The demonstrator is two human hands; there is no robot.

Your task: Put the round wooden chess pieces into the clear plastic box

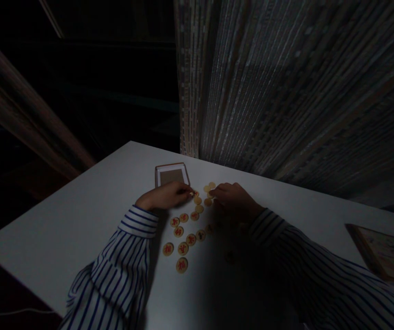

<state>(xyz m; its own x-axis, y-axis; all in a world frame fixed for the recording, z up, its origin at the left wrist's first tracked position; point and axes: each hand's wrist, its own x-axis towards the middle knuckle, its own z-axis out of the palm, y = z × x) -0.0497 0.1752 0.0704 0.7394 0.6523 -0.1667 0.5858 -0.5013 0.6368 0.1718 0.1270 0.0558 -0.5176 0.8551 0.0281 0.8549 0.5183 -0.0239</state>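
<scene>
Head view: we see a white flat table (90, 201), a brown-edged rectangular panel (389, 254) along the right of its far edge, and an open brown-rimmed box (172, 176) near that edge. The left hand (165, 195) and right hand (233, 197), fingers drawn together, reach yellow round discs (182, 265) spread toward the near edge; whether either grips one, we cannot tell

the white sleeves (117, 270) and cuffs (138, 221) bear stripes, apparently navy blue.
</scene>
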